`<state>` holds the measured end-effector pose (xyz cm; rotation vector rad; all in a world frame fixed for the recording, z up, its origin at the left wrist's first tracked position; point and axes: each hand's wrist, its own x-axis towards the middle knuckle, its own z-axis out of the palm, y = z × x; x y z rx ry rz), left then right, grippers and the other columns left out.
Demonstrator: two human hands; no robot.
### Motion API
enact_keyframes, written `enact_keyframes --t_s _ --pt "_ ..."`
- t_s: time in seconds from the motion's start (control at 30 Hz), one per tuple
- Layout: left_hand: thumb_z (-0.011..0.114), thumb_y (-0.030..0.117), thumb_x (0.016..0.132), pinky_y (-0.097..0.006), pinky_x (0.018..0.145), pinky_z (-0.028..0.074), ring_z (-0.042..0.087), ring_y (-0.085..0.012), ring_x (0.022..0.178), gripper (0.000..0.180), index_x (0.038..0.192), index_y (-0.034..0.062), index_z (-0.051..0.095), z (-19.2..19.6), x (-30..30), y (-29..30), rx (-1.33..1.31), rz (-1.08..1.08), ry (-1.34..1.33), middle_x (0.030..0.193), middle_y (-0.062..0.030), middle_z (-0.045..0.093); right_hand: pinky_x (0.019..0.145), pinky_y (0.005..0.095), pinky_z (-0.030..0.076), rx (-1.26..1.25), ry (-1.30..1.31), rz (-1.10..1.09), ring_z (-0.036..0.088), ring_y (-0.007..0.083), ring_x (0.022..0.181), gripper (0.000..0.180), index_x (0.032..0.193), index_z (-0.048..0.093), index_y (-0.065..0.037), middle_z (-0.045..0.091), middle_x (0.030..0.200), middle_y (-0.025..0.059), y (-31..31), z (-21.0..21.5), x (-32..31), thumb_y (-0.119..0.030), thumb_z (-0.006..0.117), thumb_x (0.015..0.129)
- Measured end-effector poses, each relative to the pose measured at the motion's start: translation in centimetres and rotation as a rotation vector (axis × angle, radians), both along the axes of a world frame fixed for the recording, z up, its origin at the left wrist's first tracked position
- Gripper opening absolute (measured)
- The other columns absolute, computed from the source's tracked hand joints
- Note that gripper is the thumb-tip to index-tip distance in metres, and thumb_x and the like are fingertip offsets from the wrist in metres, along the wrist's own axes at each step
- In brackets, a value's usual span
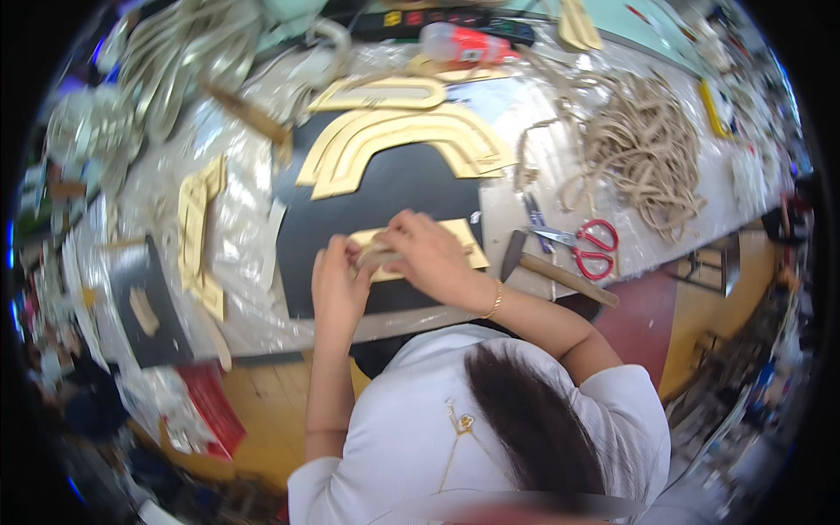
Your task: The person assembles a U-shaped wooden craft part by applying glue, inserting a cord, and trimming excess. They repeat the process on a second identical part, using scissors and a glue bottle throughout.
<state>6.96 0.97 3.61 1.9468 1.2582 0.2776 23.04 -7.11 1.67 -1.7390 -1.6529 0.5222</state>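
My left hand (339,278) and my right hand (430,255) meet over a straight pale-yellow template (462,238) on a black mat (407,194). Between their fingertips is a short greyish-beige strip (376,255); its ends are hidden by the fingers. Both hands have curled fingers pinching the strip. Beyond them on the mat lies an arched yellow template (385,140) with curved slots. A long looped yellow template (381,94) rests at the mat's far edge.
To the right are a heap of beige cord (643,144), red-handled scissors (582,245) and a wooden-handled hammer (560,276). More yellow templates (194,232) lie at left, near a small dark board (144,302). A clear red-labelled bottle (468,45) lies at the back.
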Motion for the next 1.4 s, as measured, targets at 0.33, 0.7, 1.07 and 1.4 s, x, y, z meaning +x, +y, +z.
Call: enact_keyframes --t_s 0.33,0.7,1.07,1.4 --pt "0.083 0.02 0.079 -0.046 0.105 0.038 0.047 -0.0352 0.125 0.068 0.138 0.006 0.053 -2.6 -0.5 -2.8 0.363 -0.314 -0.028 0.141 -0.0152 0.049 0.073 0.0311 0.048 0.0 0.732 -0.027 0.059 0.0197 0.086 0.02 0.1 0.058 -0.007 0.063 0.086 0.0041 -0.3 2.0 3.3 -0.016 0.072 0.09" --pt "0.071 0.028 0.091 -0.052 0.107 0.031 0.04 -0.0369 0.132 0.048 0.133 0.0073 0.06 -4.5 0.0 -4.3 0.676 -0.233 0.068 0.146 -0.0146 0.047 0.07 0.0269 0.05 0.331 0.292 -0.892 0.06 0.0125 0.076 0.035 0.122 0.064 -0.001 0.067 0.1 0.0069 -7.9 11.5 18.7 -0.027 0.066 0.099" --pt "0.069 0.028 0.093 -0.053 0.111 0.025 0.031 -0.0383 0.139 0.046 0.134 0.0093 0.059 -4.8 -0.4 -4.5 0.734 -0.218 0.026 0.151 -0.0155 0.041 0.08 0.0448 0.053 -0.116 -0.45 -0.886 0.068 0.0362 0.088 0.031 0.107 0.071 -0.006 0.072 0.091 0.0171 2.0 0.3 31.3 -0.026 0.074 0.084" --pt "0.068 0.012 0.092 -0.049 0.112 0.03 0.036 -0.038 0.137 0.042 0.133 0.004 0.058 -2.6 0.6 -4.3 0.583 -0.177 -0.223 0.148 -0.0171 0.044 0.072 0.0318 0.054 0.209 0.552 -0.812 0.07 0.0213 0.081 0.031 0.118 0.065 -0.005 0.071 0.093 0.0084 3.4 2.9 31.9 -0.007 0.069 0.087"
